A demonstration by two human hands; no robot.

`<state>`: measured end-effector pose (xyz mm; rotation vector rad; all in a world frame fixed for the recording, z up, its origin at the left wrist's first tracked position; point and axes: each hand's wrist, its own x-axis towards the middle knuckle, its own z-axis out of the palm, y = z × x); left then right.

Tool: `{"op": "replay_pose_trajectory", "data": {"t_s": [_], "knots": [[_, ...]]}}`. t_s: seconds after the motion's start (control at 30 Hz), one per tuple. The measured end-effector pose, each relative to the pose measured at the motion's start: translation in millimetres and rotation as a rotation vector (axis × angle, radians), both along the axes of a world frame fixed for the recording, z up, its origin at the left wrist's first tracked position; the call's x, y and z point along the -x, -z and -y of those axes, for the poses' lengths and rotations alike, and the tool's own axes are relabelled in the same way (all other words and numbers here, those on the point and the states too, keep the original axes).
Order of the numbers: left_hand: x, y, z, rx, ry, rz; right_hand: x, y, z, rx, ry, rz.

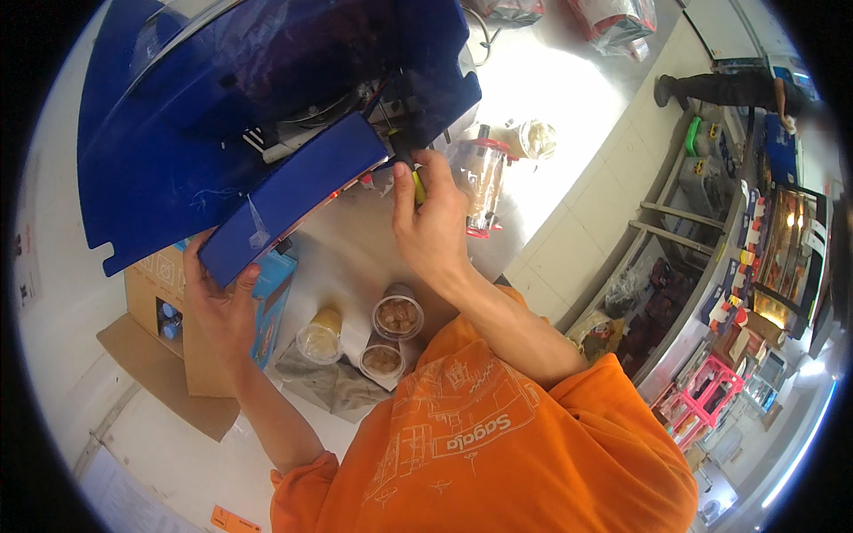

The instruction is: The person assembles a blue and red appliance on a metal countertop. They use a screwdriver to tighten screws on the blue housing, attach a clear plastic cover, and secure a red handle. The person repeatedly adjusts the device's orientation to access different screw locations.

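My left hand point(222, 306) grips the lower end of a long blue panel point(289, 200), with the thumb on its near edge. The panel lies slantwise at the open side of a large blue machine housing point(169, 151). In my right hand point(433, 218) is a screwdriver point(409, 153) with a black and yellow handle. Its thin shaft points up into the housing, beside the panel's upper end; what the tip meets is too small to tell. Metal parts and wires show inside the housing. A clear cylinder with red ends point(484, 185) stands just right of my right hand.
Several cups, two holding brown drinks point(397, 317) and one yellowish point(320, 336), stand on the metal table point(551, 80) near my body. An open cardboard box point(155, 298) is at the left. Silver-red bags point(613, 22) lie at the back. Another person point(733, 91) stands far right near shelves.
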<state>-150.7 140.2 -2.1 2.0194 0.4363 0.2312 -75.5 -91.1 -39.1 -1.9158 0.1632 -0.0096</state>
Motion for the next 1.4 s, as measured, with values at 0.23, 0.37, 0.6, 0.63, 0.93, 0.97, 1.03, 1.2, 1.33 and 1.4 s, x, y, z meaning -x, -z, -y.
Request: {"op": "replay_pose_trajectory", "data": {"t_s": [0.23,0.37,0.6,0.63,0.93,0.97,1.03,1.2,1.33,1.4], "knots": [[1,-4,2,0.047,-0.002,-0.005,-2,-8,-2,-0.012,0.020,-0.055],[0,-4,2,0.047,0.007,0.009,-1,10,-11,-0.058,0.091,0.027],[0,-6,2,-0.009,0.025,0.008,-12,1,-1,-0.624,0.064,-0.509],[0,-6,1,0.011,0.019,0.000,-13,-8,0,-0.608,0.049,-0.534],[0,-7,1,0.019,-0.002,-0.005,-18,-25,0,-0.951,0.151,-0.672],[0,-7,1,0.043,-0.009,-0.012,-19,-34,1,-0.975,0.159,-0.692],[0,-8,1,0.062,-0.017,-0.020,-19,-29,1,-0.942,0.137,-0.652],[0,-9,0,0.058,-0.008,-0.016,-18,-19,-2,-0.999,0.178,-0.661],[0,-13,2,0.105,-0.034,-0.034,-18,-25,2,-0.952,0.088,-0.669],[-2,-14,1,0.097,-0.025,-0.031,-21,-23,3,-0.982,0.094,-0.669]]}}
